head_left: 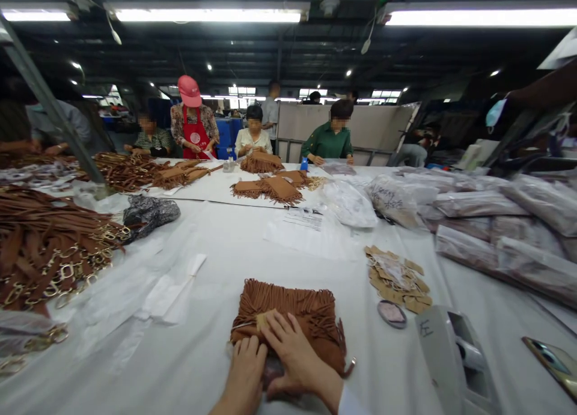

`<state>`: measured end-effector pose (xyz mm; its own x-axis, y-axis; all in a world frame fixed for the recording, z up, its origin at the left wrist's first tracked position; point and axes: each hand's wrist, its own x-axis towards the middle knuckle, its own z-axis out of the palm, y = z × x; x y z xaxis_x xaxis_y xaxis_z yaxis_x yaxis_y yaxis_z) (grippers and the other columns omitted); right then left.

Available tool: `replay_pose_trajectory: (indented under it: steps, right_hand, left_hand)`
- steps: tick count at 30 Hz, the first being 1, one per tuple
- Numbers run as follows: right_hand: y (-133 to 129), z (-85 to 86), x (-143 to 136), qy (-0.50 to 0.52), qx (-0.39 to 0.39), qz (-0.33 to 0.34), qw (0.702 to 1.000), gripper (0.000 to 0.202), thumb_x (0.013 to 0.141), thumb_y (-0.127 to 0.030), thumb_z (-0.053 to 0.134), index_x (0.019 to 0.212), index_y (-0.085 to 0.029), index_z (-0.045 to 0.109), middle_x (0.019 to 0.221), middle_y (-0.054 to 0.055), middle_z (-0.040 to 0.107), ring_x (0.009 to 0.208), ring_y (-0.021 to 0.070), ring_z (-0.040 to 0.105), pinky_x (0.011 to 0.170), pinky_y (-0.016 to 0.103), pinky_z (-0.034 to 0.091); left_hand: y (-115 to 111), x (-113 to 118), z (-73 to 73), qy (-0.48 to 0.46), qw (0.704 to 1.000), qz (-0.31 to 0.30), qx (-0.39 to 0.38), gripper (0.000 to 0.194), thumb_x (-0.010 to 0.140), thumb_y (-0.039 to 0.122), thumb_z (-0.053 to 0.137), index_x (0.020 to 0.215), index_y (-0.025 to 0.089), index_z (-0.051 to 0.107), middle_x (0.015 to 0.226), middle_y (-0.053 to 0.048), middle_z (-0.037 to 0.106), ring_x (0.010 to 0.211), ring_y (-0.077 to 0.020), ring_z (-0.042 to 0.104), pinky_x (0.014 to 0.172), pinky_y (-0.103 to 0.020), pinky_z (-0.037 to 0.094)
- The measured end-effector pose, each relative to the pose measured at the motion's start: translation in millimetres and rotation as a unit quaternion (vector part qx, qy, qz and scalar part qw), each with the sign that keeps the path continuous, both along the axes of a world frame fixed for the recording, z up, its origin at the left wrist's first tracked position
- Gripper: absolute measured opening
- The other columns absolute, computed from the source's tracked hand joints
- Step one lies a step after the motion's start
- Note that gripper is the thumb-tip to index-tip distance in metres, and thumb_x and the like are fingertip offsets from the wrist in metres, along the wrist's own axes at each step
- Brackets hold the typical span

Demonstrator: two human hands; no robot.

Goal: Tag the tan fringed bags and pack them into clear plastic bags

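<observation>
A brown fringed bag (288, 301) lies flat on the white-covered table in front of me, its fringe spread along the far and right sides. My left hand (244, 367) has its bent fingers closed over the bag's near left edge. My right hand (291, 352) rests on the bag with fingers outstretched, the tips touching a small tan tag (261, 322). Between the hands is some clear plastic, mostly covered. A strap end with a metal clip (350, 367) sticks out at the bag's right corner.
To the right are a tape dispenser (455, 361), a round dish (392, 314), loose tan tags (396, 280), a phone (554, 367) and stacked plastic-wrapped packs (482, 205). Brown straps with metal rings (58, 247) pile at left. Co-workers (331, 139) stand across the table.
</observation>
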<state>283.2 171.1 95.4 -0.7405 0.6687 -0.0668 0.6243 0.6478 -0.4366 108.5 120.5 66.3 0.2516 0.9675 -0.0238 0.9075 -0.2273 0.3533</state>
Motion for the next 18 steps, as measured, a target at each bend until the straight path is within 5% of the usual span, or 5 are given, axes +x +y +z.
replay_pose_trajectory:
  steps: [6, 9, 14, 18]
  right_hand:
    - [5, -20.6, -7, -0.042, 0.030, -0.030, 0.998, 0.097, 0.065, -0.034, 0.066, 0.150, -0.022, 0.020, 0.157, 0.010, 0.017, 0.144, 0.0321, 0.011, 0.114, 0.058, 0.009]
    - [12, -34.6, -1, -0.045, 0.069, -0.016, 0.996, 0.090, 0.067, -0.024, 0.057, 0.149, -0.018, 0.021, 0.155, 0.011, 0.023, 0.143, 0.0306, 0.017, 0.114, 0.056, 0.013]
    - [11, -52.5, 23, -0.034, 0.158, 0.014, 0.987, 0.088, 0.073, -0.030, 0.058, 0.150, -0.023, 0.017, 0.154, 0.009, 0.024, 0.141, 0.0338, 0.025, 0.113, 0.059, 0.011]
    - [14, -57.0, 34, -0.002, 0.204, 0.006, 0.979, 0.078, 0.080, -0.030, 0.055, 0.149, -0.029, 0.020, 0.153, 0.006, 0.030, 0.139, 0.0305, 0.029, 0.114, 0.055, 0.012]
  left_hand:
    - [-5, -20, 12.7, -0.113, 0.985, -0.122, 0.046, 0.066, 0.070, 0.017, 0.068, 0.131, 0.023, 0.044, 0.133, -0.011, 0.045, 0.117, -0.0283, 0.042, 0.102, -0.043, 0.036]
    - [4, -16, 10.7, -0.101, 0.985, -0.114, 0.082, 0.054, 0.077, 0.022, 0.067, 0.127, 0.022, 0.047, 0.129, -0.010, 0.048, 0.112, -0.0266, 0.046, 0.098, -0.041, 0.040]
    - [13, -14, 2.1, -0.054, 0.987, -0.123, 0.089, 0.033, 0.083, 0.031, 0.063, 0.113, 0.022, 0.053, 0.109, -0.007, 0.058, 0.099, -0.0237, 0.053, 0.085, -0.039, 0.044]
    - [19, -9, 4.1, -0.046, 0.988, -0.117, 0.092, 0.047, 0.083, 0.031, 0.063, 0.126, 0.026, 0.047, 0.109, -0.008, 0.058, 0.096, -0.0237, 0.055, 0.080, -0.039, 0.046]
